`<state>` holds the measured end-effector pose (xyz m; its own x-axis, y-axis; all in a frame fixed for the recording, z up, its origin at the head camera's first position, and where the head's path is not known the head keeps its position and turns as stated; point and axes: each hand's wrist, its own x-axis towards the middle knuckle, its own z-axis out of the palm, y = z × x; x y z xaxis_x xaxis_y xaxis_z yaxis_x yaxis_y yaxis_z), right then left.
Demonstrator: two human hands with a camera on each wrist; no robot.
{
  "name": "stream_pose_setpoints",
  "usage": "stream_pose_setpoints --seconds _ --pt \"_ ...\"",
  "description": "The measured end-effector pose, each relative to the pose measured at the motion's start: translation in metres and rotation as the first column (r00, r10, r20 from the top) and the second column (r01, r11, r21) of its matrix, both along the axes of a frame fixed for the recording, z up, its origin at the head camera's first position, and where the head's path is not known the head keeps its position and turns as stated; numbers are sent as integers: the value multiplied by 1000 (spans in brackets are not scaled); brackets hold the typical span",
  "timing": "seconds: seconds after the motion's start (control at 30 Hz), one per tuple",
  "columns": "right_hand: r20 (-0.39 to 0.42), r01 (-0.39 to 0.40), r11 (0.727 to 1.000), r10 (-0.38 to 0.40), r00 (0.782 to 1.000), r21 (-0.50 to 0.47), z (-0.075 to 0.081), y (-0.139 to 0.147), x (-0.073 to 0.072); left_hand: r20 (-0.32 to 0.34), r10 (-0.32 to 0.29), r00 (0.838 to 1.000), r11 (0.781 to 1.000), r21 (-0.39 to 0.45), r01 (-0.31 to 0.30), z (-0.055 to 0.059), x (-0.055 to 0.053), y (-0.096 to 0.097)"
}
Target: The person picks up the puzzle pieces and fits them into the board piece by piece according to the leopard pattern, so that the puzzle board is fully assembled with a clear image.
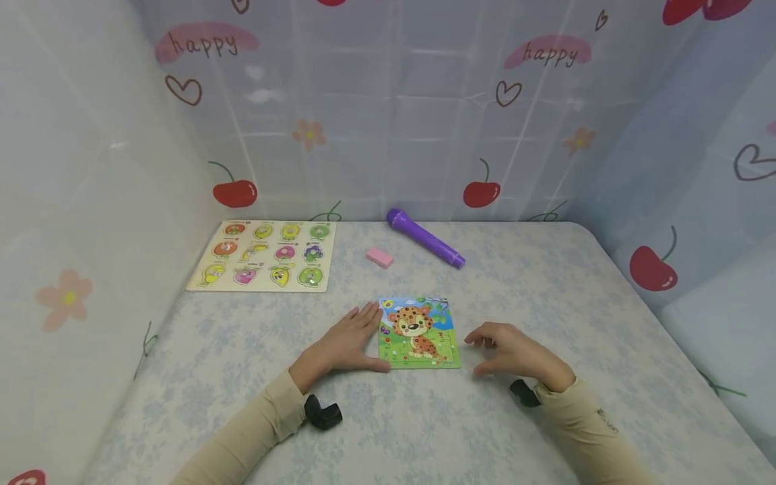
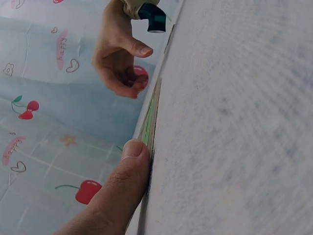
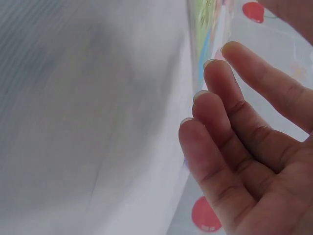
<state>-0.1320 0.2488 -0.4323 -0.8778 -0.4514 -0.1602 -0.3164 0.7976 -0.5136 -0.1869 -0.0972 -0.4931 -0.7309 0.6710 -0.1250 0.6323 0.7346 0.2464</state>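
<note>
A square leopard jigsaw puzzle (image 1: 418,333), green and blue with a spotted cub, lies flat on the table in the head view. My left hand (image 1: 345,342) rests along its left side, fingers stretched out at the upper left corner and thumb at the lower left one. Seen edge-on in the left wrist view, the puzzle (image 2: 149,117) meets the tip of that thumb. To the right of the puzzle, a little apart from it, my right hand (image 1: 515,353) hovers with loosely bent fingers (image 3: 217,107) and holds nothing.
Behind the puzzle lie a pink block (image 1: 380,258), resembling an eraser, and a purple toy microphone (image 1: 427,239). A wooden fruit puzzle board (image 1: 267,257) is at the back left. Printed curtains (image 1: 388,135) hang round the back and sides of the table (image 1: 418,431).
</note>
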Motion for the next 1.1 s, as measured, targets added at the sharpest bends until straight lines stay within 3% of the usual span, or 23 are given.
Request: stream_pose_setpoints --seconds 0.33,0.67,0.87,1.1 --pt "29 61 997 -62 998 49 5 42 16 5 -4 1000 1000 10 4 1 1 1" --pt "31 9 1000 -9 999 -10 11 76 32 15 -4 1000 1000 21 3 3 2 0" --pt "60 20 999 -18 998 -34 10 90 36 9 -7 1000 1000 13 6 2 1 0" --pt "88 47 999 -48 995 10 5 100 41 4 -3 1000 1000 5 3 2 0 0"
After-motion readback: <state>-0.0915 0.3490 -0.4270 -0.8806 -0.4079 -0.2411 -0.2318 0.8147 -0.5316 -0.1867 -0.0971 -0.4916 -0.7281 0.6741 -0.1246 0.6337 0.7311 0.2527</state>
